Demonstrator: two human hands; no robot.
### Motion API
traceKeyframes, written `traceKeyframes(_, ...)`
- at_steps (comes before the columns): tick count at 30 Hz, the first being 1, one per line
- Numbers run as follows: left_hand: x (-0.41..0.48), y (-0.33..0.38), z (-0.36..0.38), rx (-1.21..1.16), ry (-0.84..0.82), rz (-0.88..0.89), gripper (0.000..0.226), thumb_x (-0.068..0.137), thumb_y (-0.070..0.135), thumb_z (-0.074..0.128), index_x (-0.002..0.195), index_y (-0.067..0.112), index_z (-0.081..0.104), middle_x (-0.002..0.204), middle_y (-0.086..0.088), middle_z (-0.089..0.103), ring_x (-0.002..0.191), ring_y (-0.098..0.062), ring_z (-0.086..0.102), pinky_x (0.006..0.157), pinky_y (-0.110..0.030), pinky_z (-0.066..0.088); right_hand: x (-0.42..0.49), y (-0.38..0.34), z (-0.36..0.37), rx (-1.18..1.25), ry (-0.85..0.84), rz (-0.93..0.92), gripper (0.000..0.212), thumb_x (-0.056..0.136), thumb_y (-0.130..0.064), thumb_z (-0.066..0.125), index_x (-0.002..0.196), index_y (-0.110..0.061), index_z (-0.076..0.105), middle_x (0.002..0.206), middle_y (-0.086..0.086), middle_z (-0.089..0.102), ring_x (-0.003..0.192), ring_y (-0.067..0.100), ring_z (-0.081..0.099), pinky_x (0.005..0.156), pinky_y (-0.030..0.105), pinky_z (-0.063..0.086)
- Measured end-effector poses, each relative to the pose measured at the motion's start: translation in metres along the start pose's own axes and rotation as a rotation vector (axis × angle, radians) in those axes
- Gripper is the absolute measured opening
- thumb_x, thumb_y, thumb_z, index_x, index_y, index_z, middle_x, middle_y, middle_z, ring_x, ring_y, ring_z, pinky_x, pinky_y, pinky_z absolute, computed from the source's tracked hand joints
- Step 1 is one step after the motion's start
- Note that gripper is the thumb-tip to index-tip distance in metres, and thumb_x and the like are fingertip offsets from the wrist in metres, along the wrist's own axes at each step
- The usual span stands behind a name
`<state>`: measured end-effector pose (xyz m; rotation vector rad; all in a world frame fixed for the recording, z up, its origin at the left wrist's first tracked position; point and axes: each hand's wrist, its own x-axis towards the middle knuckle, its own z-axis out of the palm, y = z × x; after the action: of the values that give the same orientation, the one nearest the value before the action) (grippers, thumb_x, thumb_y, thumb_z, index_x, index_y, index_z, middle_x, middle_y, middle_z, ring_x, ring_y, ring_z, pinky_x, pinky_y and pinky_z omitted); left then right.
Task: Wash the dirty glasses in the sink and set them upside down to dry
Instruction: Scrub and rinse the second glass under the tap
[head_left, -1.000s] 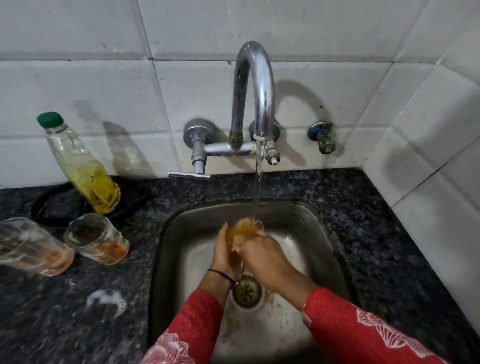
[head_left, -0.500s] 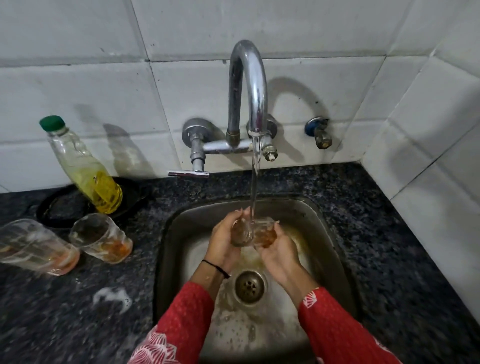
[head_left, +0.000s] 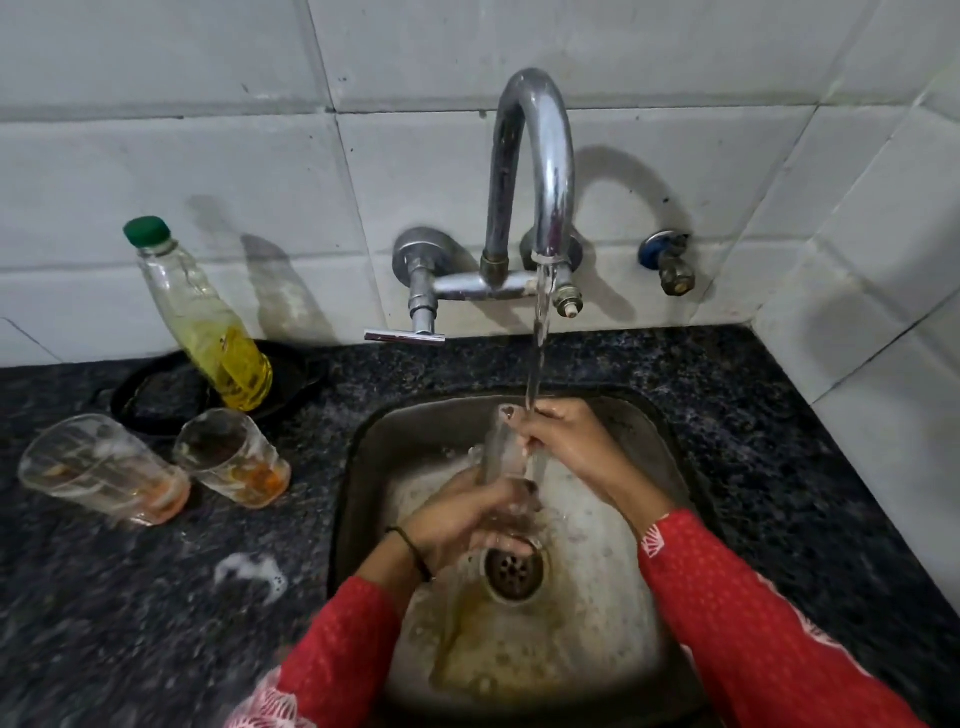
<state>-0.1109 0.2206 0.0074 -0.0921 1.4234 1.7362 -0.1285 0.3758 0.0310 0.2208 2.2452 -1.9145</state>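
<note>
Over the steel sink (head_left: 363, 467) I hold a clear glass (head_left: 506, 447) upright under the running stream from the chrome tap (head_left: 540, 171). My left hand (head_left: 462, 519) grips the glass around its base. My right hand (head_left: 566, 441) holds its rim, with fingers at the mouth. Two more dirty glasses stand on the dark counter at the left, each with orange residue at the bottom: a larger one (head_left: 104, 470) and a smaller one (head_left: 234, 457).
A soap bottle (head_left: 208, 327) with a green cap and yellow liquid leans in a black dish (head_left: 156, 395) behind the glasses. A blob of foam (head_left: 249, 569) lies on the granite counter. Brownish water runs toward the drain (head_left: 514, 569). White tiled walls close in at back and right.
The glass went from tipped sideways between both hands to upright under the stream. My left hand dropped to its base and my right hand rose to its rim. The orange liquid has drained out.
</note>
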Motion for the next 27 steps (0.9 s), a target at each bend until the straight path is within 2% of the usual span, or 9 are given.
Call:
traceKeyframes(2,0.005,-0.001,0.005,0.342,0.211,0.133,0.043,0.080,0.014,0.073,0.115,0.015,0.048,0.092,-0.010,0.066,0.075,-0.021,0.067,0.068,-0.039,0.060,0.002,-0.004,0.001,-0.131,0.031,0.012,0.029,0.090,-0.009,0.062,0.062,-0.015,0.063,0.056,0.002,0.059,0.046,0.005,0.054,0.056,0.017,0.047)
traceKeyframes(4,0.004,0.002,0.010,0.375,0.243,0.192,0.051,0.077,0.015,0.076,0.118,0.016,0.046,0.093,-0.009,0.066,0.075,-0.022,0.067,0.074,-0.041,0.058,-0.001,-0.005,0.003,-0.035,0.073,-0.018,0.031,0.090,-0.014,0.063,0.059,-0.015,0.062,0.054,0.001,0.057,0.047,0.007,0.053,0.056,0.020,0.047)
traceKeyframes(9,-0.010,0.019,0.000,-0.204,-0.189,-0.079,0.035,0.079,0.028,0.065,0.111,0.014,0.064,0.097,-0.014,0.069,0.084,-0.032,0.069,0.081,-0.053,0.055,-0.011,-0.006,0.003,0.428,-0.015,0.022,0.028,0.090,-0.016,0.061,0.063,-0.010,0.065,0.057,0.004,0.054,0.055,0.015,0.053,0.057,0.026,0.050)
traceKeyframes(14,-0.012,0.021,0.017,0.256,0.138,0.144,0.018,0.083,0.017,0.069,0.093,0.026,0.058,0.096,-0.005,0.065,0.082,-0.019,0.067,0.075,-0.037,0.058,-0.003,-0.005,0.011,-0.008,0.076,0.069,0.033,0.082,-0.028,0.072,0.053,-0.014,0.063,0.051,0.003,0.058,0.051,0.016,0.055,0.061,0.030,0.047)
traceKeyframes(16,-0.011,0.023,0.021,0.300,0.175,0.237,0.016,0.083,0.015,0.070,0.086,0.026,0.059,0.093,-0.002,0.064,0.081,-0.015,0.065,0.075,-0.033,0.058,-0.004,-0.006,0.012,0.055,0.130,0.050,0.028,0.080,-0.028,0.074,0.057,-0.013,0.067,0.056,0.006,0.062,0.056,0.017,0.059,0.063,0.031,0.050)
traceKeyframes(19,-0.014,0.023,0.015,-0.115,-0.114,0.067,0.009,0.082,0.024,0.070,0.091,0.023,0.074,0.096,-0.010,0.066,0.082,-0.026,0.066,0.078,-0.053,0.057,-0.006,-0.008,0.008,0.443,0.089,0.080,0.026,0.084,-0.019,0.069,0.059,-0.015,0.067,0.050,0.000,0.055,0.050,0.013,0.055,0.055,0.026,0.050)
traceKeyframes(21,-0.012,0.020,0.006,-0.254,-0.207,-0.034,0.032,0.080,0.034,0.069,0.106,0.015,0.070,0.096,-0.011,0.068,0.079,-0.025,0.067,0.070,-0.048,0.059,-0.007,-0.007,0.005,0.536,0.038,0.081,0.026,0.086,-0.019,0.067,0.061,-0.013,0.063,0.049,-0.003,0.049,0.050,0.012,0.051,0.055,0.026,0.047)
traceKeyframes(25,-0.003,0.010,0.019,0.278,0.140,0.158,0.045,0.077,0.027,0.074,0.115,0.018,0.051,0.097,-0.001,0.067,0.085,-0.015,0.069,0.076,-0.032,0.059,-0.006,-0.011,0.006,-0.076,0.051,0.007,0.034,0.086,-0.020,0.069,0.054,-0.010,0.061,0.047,-0.001,0.055,0.040,0.005,0.050,0.048,0.015,0.043)
traceKeyframes(27,-0.001,0.007,0.022,0.423,0.257,0.314,0.043,0.076,0.019,0.076,0.108,0.024,0.049,0.097,0.005,0.064,0.084,-0.006,0.063,0.075,-0.021,0.054,-0.006,-0.012,0.008,-0.148,0.091,-0.043,0.036,0.087,-0.018,0.068,0.052,-0.010,0.060,0.044,-0.004,0.057,0.039,0.002,0.051,0.047,0.013,0.042)
